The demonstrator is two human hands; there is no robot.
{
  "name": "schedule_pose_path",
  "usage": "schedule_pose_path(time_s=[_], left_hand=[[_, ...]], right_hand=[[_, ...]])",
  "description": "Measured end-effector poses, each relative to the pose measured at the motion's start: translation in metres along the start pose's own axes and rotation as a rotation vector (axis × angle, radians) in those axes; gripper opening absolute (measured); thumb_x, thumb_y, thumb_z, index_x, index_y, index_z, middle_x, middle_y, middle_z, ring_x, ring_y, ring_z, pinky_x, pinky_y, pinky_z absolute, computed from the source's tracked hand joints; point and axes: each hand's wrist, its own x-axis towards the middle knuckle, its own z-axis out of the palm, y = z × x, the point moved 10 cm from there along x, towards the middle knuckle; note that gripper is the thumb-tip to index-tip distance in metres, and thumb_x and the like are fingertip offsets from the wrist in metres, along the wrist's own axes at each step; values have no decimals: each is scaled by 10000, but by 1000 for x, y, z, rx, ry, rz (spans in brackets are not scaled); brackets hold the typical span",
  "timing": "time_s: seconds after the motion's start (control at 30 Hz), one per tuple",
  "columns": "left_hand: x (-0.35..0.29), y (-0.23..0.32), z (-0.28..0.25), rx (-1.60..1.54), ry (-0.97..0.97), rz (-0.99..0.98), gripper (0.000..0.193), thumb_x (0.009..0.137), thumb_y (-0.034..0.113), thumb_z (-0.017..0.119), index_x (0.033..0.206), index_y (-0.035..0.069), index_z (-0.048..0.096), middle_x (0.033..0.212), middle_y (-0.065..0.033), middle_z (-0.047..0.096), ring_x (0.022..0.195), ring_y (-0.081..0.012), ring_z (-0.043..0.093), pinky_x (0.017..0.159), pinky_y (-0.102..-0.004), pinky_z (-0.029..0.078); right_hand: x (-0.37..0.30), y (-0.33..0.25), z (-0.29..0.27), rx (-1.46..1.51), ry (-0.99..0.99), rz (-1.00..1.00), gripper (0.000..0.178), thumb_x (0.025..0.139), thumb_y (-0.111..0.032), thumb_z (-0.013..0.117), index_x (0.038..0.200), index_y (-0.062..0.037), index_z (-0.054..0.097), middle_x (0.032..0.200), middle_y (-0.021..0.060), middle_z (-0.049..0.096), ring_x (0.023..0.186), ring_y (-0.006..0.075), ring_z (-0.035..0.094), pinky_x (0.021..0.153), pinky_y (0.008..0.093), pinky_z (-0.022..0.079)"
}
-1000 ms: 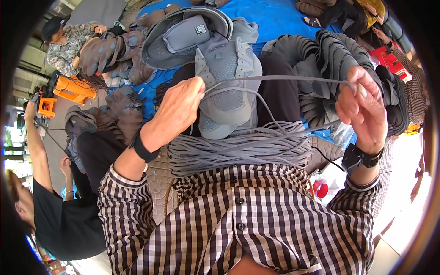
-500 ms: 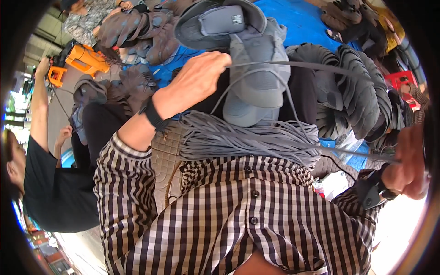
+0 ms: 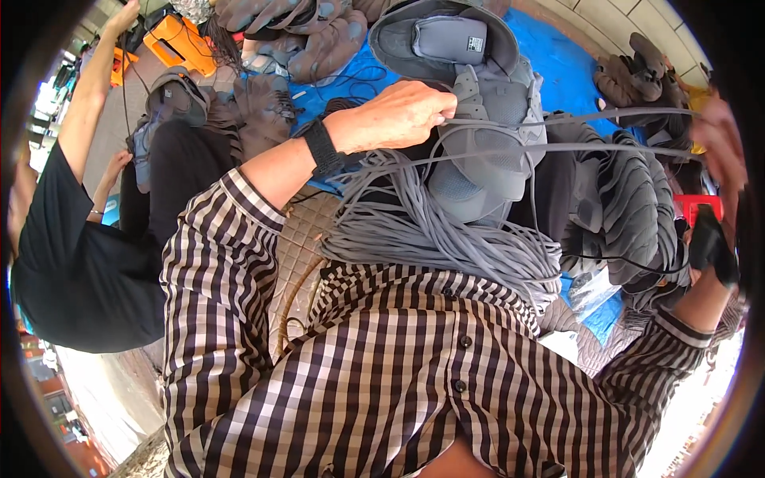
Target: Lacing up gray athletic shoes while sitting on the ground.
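In my lap, a grey shoe upper (image 3: pixel 488 151) stands with its opening (image 3: pixel 442 44) turned to the far side and its eyelet flaps toward me. My left hand (image 3: pixel 394 115) is closed in a pinch on a grey shoelace at the eyelets. Out at the right rim, my right hand (image 3: pixel 719 135) is smeared by motion, its fingers hard to make out. Two taut strands of grey shoelace (image 3: pixel 613 115) run from the upper to it. A thick bundle of grey laces (image 3: pixel 446 231) lies across my lap, below the upper.
A stack of grey shoe uppers (image 3: pixel 625 191) is close on the right, before a red stool (image 3: pixel 697 209). Brown uppers (image 3: pixel 319 48) lie on the blue tarp (image 3: pixel 550 52). At left sits a person in a black shirt (image 3: pixel 88 247), one arm raised, near an orange stool (image 3: pixel 179 44).
My right hand has swung up and away at the right, drawing the lace strands higher. Part of the lace bundle has lifted toward my left hand. The whole view has shifted.
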Motion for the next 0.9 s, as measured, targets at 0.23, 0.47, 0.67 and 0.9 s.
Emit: schedule_pose_path(time_s=[0.23,0.47,0.67,0.9], left_hand=[[20,-10,26,-140,-31,-11,65,882,51,541,911,-7,541,810,-153,618,767,-314,590,694,-390,453],[21,-10,18,-186,-93,-68,67,862,39,526,890,-16,552,757,-132,596,719,-239,574,664,-367,449],[27,3,20,-192,-92,6,68,827,26,531,865,-25,554,699,-149,555,656,-261,539,616,-391,417],[22,4,23,-152,-109,27,70,830,44,535,864,-12,561,718,-164,565,699,-325,550,638,-411,413]], right_hand=[[-35,-9,158,46,23,-309,198,788,0,631,986,-5,640,995,139,662,999,291,611,893,348,466],[-94,-208,212,211,-161,-764,354,768,-30,642,1112,5,568,1060,163,628,704,299,660,561,348,539],[-96,-212,288,-67,-308,-914,84,712,-18,577,778,-24,526,725,98,553,589,285,611,504,360,486],[-153,-221,176,570,-829,-913,103,684,-59,646,705,-82,548,585,37,443,468,220,468,397,356,363]])
